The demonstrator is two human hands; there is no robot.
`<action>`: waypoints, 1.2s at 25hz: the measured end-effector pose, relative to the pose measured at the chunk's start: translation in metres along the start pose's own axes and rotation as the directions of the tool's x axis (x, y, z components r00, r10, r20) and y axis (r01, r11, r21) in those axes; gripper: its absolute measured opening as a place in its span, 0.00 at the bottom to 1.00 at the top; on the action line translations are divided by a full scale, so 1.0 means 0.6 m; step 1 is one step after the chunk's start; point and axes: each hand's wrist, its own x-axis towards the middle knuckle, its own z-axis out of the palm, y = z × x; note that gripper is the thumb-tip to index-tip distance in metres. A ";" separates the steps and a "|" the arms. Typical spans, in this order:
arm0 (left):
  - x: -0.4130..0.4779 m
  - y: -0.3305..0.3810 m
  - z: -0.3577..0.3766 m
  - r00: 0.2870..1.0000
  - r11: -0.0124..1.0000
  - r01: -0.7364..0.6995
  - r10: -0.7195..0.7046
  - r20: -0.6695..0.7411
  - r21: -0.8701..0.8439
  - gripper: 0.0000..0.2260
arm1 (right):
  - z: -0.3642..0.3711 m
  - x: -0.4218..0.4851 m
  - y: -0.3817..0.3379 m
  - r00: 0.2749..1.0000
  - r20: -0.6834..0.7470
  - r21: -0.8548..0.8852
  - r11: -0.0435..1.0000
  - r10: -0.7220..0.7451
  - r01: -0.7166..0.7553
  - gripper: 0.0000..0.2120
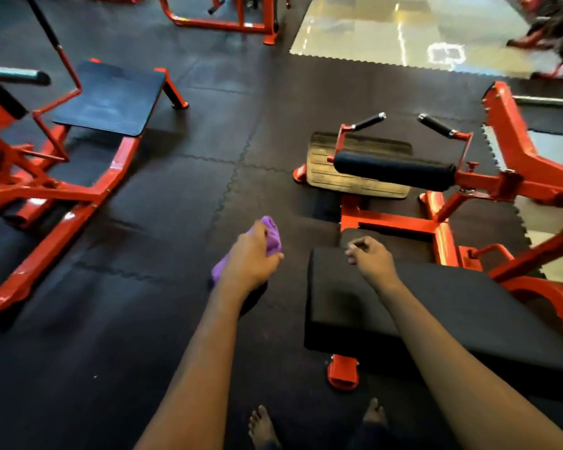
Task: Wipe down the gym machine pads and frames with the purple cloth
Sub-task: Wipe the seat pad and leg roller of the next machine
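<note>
Left arm: stretched forward and down, bare.
Left hand [252,259]: back up, fingers curled round the purple cloth [272,234].
Right arm: stretched forward beside the left, bare.
Right hand [371,256]: fingers loosely curled, holds nothing.
Feet [261,428]: bare, toes forward.

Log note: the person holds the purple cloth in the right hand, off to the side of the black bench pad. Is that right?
No. The head view shows the purple cloth bunched in the left hand, not the right hand, which holds nothing. The cloth is off to the side of the black bench pad.
</note>
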 end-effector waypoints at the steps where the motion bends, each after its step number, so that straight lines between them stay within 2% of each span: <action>1: -0.013 0.001 0.032 0.999 0.999 -0.021 0.022 0.037 -0.041 0.14 | -0.013 -0.011 0.015 0.997 -0.074 -0.108 0.994 0.025 -0.033 0.07; 3: -0.061 0.016 0.103 0.988 0.982 -0.076 0.097 0.119 -0.171 0.13 | -0.044 -0.034 0.040 0.987 -0.154 -0.283 0.955 0.046 -0.089 0.04; 5: -0.114 0.013 0.171 0.978 0.951 -0.105 0.152 0.144 -0.290 0.19 | -0.059 -0.055 0.065 0.988 -0.141 -0.438 0.890 0.067 -0.123 0.05; 6: -0.133 0.004 0.195 0.981 0.951 -0.074 0.124 0.151 -0.300 0.25 | -0.060 -0.065 0.078 0.992 -0.113 -0.545 0.832 0.056 -0.109 0.06; 8: -0.147 -0.015 0.216 0.973 0.947 0.090 -0.017 0.230 -0.309 0.34 | -0.055 -0.078 0.102 0.999 -0.043 -0.743 0.668 -0.013 -0.024 0.09; 10: -0.142 -0.026 0.226 0.951 0.844 0.183 -0.022 0.309 -0.504 0.37 | -0.044 -0.082 0.111 0.998 -0.016 -0.816 0.577 -0.065 0.024 0.13; 12: -0.133 -0.027 0.237 0.939 0.725 0.265 -0.044 0.342 -0.635 0.37 | -0.037 -0.083 0.110 0.997 0.006 -0.838 0.544 -0.072 0.044 0.17; 13: -0.122 -0.031 0.244 0.927 0.711 0.318 -0.095 0.363 -0.627 0.38 | -0.036 -0.079 0.111 0.998 0.017 -0.842 0.538 -0.058 0.046 0.19; 15: -0.081 -0.042 0.259 0.900 0.724 0.395 -0.180 0.398 -0.566 0.37 | -0.033 -0.074 0.114 0.999 0.049 -0.841 0.538 -0.007 0.045 0.23; 18: 0.035 -0.042 0.294 0.905 0.756 0.380 -0.185 0.383 -0.532 0.22 | -0.034 -0.066 0.120 0.996 0.084 -0.838 0.542 0.021 0.059 0.24; 20: 0.092 -0.035 0.310 0.876 0.757 0.432 -0.223 0.428 -0.490 0.24 | -0.037 -0.062 0.122 0.995 0.088 -0.834 0.549 0.039 0.053 0.24; 23: 0.069 -0.057 0.319 0.846 0.639 0.516 -0.278 0.455 -0.570 0.34 | -0.027 -0.025 0.114 0.992 0.112 -0.798 0.600 0.059 0.054 0.24; 25: -0.004 -0.074 0.314 0.802 0.514 0.595 -0.323 0.503 -0.618 0.31 | -0.004 0.004 0.104 0.987 0.152 -0.765 0.639 0.058 0.080 0.25; 26: -0.032 -0.076 0.308 0.808 0.492 0.586 -0.295 0.510 -0.644 0.29 | 0.008 0.014 0.104 0.983 0.173 -0.765 0.638 0.065 0.093 0.25; 28: -0.021 -0.080 0.314 0.837 0.521 0.542 -0.270 0.475 -0.660 0.26 | 0.026 0.018 0.108 0.981 0.182 -0.791 0.603 0.068 0.105 0.25; 30: 0.056 -0.098 0.345 0.871 0.591 0.487 -0.276 0.406 -0.643 0.31 | 0.030 0.016 0.112 0.984 0.167 -0.812 0.574 0.057 0.105 0.25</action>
